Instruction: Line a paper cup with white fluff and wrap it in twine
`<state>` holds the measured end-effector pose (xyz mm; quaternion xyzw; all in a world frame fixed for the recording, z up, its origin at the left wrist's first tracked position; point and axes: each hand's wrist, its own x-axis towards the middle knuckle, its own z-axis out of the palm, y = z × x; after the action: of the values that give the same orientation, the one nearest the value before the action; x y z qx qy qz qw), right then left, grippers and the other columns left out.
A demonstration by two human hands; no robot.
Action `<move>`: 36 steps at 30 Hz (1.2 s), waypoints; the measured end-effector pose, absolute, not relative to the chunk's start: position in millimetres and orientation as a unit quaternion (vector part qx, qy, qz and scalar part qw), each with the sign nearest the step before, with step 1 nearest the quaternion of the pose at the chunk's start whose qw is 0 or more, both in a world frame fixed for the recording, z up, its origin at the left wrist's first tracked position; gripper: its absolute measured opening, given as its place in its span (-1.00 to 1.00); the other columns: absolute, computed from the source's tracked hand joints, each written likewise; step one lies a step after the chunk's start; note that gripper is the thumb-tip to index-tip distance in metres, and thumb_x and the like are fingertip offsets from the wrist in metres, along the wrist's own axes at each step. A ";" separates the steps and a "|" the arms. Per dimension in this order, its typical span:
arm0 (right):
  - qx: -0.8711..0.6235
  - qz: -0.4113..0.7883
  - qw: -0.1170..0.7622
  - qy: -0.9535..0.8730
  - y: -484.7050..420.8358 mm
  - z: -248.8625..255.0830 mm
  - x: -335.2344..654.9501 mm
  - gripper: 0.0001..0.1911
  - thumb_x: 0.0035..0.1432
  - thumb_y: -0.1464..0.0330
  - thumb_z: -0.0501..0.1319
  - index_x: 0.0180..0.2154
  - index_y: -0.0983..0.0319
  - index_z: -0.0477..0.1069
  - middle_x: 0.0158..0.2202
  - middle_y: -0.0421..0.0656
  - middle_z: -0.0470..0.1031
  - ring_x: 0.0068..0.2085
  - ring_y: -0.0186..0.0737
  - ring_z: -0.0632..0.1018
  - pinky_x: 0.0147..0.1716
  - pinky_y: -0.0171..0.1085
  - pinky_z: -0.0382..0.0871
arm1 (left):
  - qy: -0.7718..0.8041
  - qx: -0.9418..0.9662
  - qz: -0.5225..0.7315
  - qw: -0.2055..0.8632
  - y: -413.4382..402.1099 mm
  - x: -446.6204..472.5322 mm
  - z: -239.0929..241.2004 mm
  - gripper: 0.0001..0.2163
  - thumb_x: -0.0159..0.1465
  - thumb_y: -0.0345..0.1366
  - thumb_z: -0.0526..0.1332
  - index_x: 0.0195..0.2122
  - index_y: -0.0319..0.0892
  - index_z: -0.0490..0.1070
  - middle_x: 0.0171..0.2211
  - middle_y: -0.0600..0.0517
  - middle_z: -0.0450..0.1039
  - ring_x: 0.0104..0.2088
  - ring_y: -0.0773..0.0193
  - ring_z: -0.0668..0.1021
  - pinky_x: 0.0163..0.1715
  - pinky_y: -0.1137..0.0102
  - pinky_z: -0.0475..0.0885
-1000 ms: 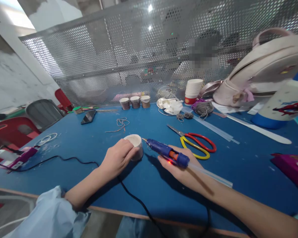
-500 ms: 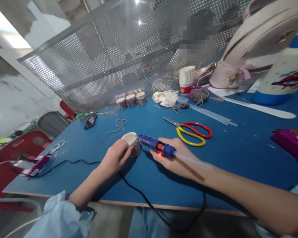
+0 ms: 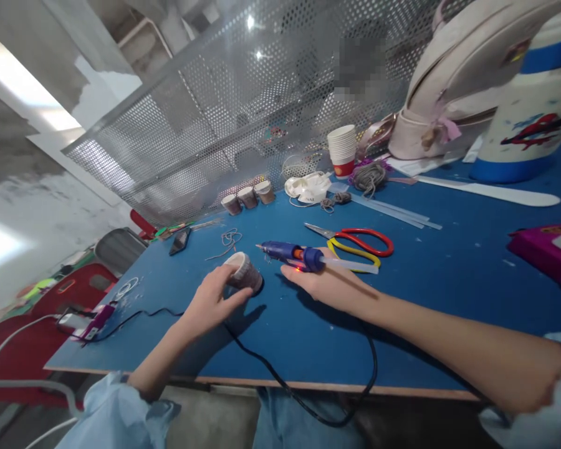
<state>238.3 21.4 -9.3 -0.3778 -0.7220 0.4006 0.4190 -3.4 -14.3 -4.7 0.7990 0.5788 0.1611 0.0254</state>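
Observation:
My left hand (image 3: 215, 296) grips a small paper cup (image 3: 245, 273) wrapped in grey yarn, fingers at its rim and thumb near its base. The cup leans to the left above the blue table (image 3: 299, 349). To its right, my right hand (image 3: 331, 284) is closed round a blue hot glue gun (image 3: 285, 252), whose nozzle points left, a short gap from the cup. A red light glows on the gun, and a clear glue stick (image 3: 355, 265) sticks out of its back. Beyond my right hand lie scissors (image 3: 364, 234) with one red and one yellow handle.
A black cord (image 3: 262, 358) loops over the table's front edge. Farther back are several cups, including yarn-wrapped cups (image 3: 249, 197) and a white paper-cup stack (image 3: 342, 149), grey yarn (image 3: 370, 179), a phone (image 3: 180, 241) and a bottle (image 3: 523, 112). A power strip (image 3: 93, 321) sits at left.
The glue gun's nozzle has come away from the cup's rim. The cup has tipped further over, and my left thumb has moved down toward its base.

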 end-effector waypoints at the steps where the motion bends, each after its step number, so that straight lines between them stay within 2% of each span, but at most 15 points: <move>1: -0.382 0.409 0.416 -0.717 21.8 -8.6 238.4 -0.68 0.06 0.38 0.14 -0.66 0.19 0.09 -0.74 -0.35 0.08 -0.65 -0.42 0.14 -0.66 -0.36 -0.04 | 0.586 0.797 0.150 0.010 -12.5 -2.0 -2.9 -0.76 0.32 -0.13 0.03 -0.16 -0.15 0.36 -0.23 -0.04 0.48 -0.21 0.17 0.49 -0.11 0.27 0.35; 4: -0.385 0.423 0.403 -0.715 21.2 -7.6 238.8 -0.65 0.06 0.38 0.14 -0.69 0.19 0.09 -0.78 -0.35 0.06 -0.69 -0.43 0.13 -0.67 -0.35 -0.06 | 0.601 0.787 0.131 -0.036 -3.6 4.7 -0.6 -0.60 0.39 -0.16 -0.16 -0.47 -0.14 0.32 -0.50 0.04 0.41 -0.39 0.24 0.47 -0.04 0.22 0.29; 7: -0.385 0.425 0.396 -0.717 19.1 -6.4 240.2 -0.66 0.06 0.38 0.13 -0.69 0.20 0.10 -0.80 -0.36 0.06 -0.70 -0.44 0.11 -0.66 -0.34 -0.08 | 0.608 0.780 0.133 -0.059 7.7 12.0 -1.0 -0.59 0.36 -0.14 -0.12 -0.58 -0.14 0.25 -0.61 0.09 0.33 -0.49 0.27 0.43 0.09 0.12 0.18; 10: -0.383 0.431 0.389 -0.719 17.5 -4.1 242.2 -0.66 0.07 0.36 0.11 -0.69 0.19 0.09 -0.79 -0.36 0.06 -0.69 -0.43 0.11 -0.64 -0.33 -0.07 | 0.610 0.777 0.135 -0.072 16.3 17.9 -0.6 -0.61 0.31 -0.14 -0.05 -0.64 -0.14 0.17 -0.69 0.13 0.22 -0.57 0.29 0.35 0.10 0.08 0.16; 14: -0.383 0.424 0.396 -0.719 16.4 -1.7 243.7 -0.66 0.07 0.36 0.12 -0.67 0.19 0.08 -0.77 -0.35 0.09 -0.65 -0.41 0.15 -0.61 -0.33 -0.03 | 0.605 0.783 0.131 -0.061 17.1 23.1 2.7 -0.68 0.25 -0.19 -0.01 -0.64 -0.13 0.14 -0.70 0.15 0.16 -0.61 0.34 0.26 0.00 0.22 0.29; 17: -0.361 0.411 0.385 -0.744 15.3 -1.5 244.6 -0.68 0.08 0.37 0.13 -0.65 0.19 0.12 -0.75 -0.34 0.13 -0.62 -0.40 0.20 -0.60 -0.34 0.01 | 0.616 0.775 0.134 -0.050 12.7 24.6 3.1 -0.76 0.24 -0.21 0.00 -0.56 -0.12 0.20 -0.63 0.12 0.22 -0.56 0.30 0.30 -0.17 0.27 0.34; 21: -0.344 0.392 0.390 -0.759 15.8 -3.4 245.2 -0.64 0.13 0.38 0.12 -0.67 0.18 0.11 -0.74 -0.34 0.10 -0.60 -0.39 0.22 -0.60 -0.35 0.04 | 0.633 0.753 0.157 -0.082 10.8 23.9 -4.5 -0.84 0.21 -0.24 0.07 -0.50 -0.11 0.22 -0.59 0.11 0.20 -0.54 0.28 0.29 -0.37 0.34 0.27; 28: -0.327 0.410 0.394 -0.755 17.4 -7.3 244.7 -0.61 0.15 0.43 0.13 -0.66 0.18 0.05 -0.71 -0.34 0.12 -0.58 -0.40 0.22 -0.59 -0.37 0.06 | 0.605 0.759 0.211 -0.115 9.8 22.6 -13.1 -0.84 0.19 -0.29 0.13 -0.53 -0.15 0.25 -0.59 0.13 0.17 -0.52 0.33 0.25 -0.44 0.40 0.19; 32: -0.319 0.397 0.406 -0.759 18.2 -7.3 245.4 -0.62 0.12 0.47 0.13 -0.65 0.17 0.05 -0.71 -0.34 0.10 -0.58 -0.40 0.19 -0.60 -0.37 0.03 | 0.588 0.764 0.234 -0.123 9.6 22.8 -16.5 -0.82 0.20 -0.25 0.11 -0.54 -0.13 0.25 -0.62 0.14 0.15 -0.55 0.33 0.25 -0.33 0.35 0.30; 36: -0.333 0.391 0.409 -0.755 20.0 -8.2 243.9 -0.63 0.13 0.43 0.12 -0.67 0.18 0.07 -0.72 -0.32 0.11 -0.59 -0.38 0.20 -0.59 -0.34 0.03 | 0.557 0.767 0.270 -0.171 10.8 21.1 -30.7 -0.79 0.21 -0.24 0.09 -0.56 -0.13 0.23 -0.64 0.16 0.10 -0.56 0.33 0.26 -0.03 0.22 0.32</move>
<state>243.9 20.0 -8.2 -0.3326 -0.7545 0.3911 0.4088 21.1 10.8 -30.7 0.7665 0.5569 0.2700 -0.1712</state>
